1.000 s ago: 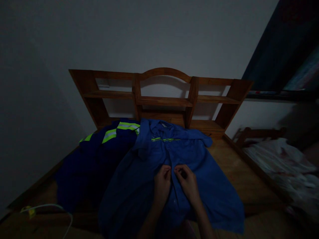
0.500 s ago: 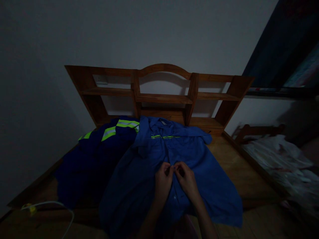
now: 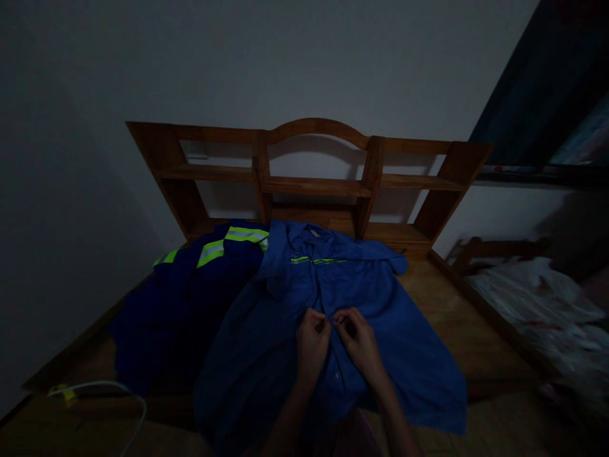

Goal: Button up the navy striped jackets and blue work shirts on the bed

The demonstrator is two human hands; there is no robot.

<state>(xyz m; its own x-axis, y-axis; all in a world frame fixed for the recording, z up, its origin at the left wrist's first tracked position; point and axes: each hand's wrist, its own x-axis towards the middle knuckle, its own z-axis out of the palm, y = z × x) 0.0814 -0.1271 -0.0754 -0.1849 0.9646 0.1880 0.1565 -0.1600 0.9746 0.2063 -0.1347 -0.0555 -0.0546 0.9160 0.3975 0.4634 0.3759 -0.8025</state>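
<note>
A blue work shirt (image 3: 380, 292) with a collar and a thin yellow-green stripe across the chest lies spread, front up, before me. My left hand (image 3: 313, 339) pinches the left side of its front opening, about midway down. Close beside it, my right hand (image 3: 358, 339) pinches the facing edge, fingertips nearly touching those of the left. Between the fingertips the cloth is drawn together; whether a button is held there is too dark and small to tell. Against the shirt's left side lies a darker blue garment (image 3: 190, 317) with yellow-green and silver reflective bands.
Behind the clothes stands a wooden shelf headboard (image 3: 314, 187) against the wall. The clothes rest on a wooden board (image 3: 457, 317). A white cable (image 3: 109, 383) with a yellow tag lies at the lower left. White plastic bags (image 3: 537, 292) lie at the right.
Both hands keep their pinch at the same spot on the shirt front, with only slight finger movement. The whole view has shifted a little.
</note>
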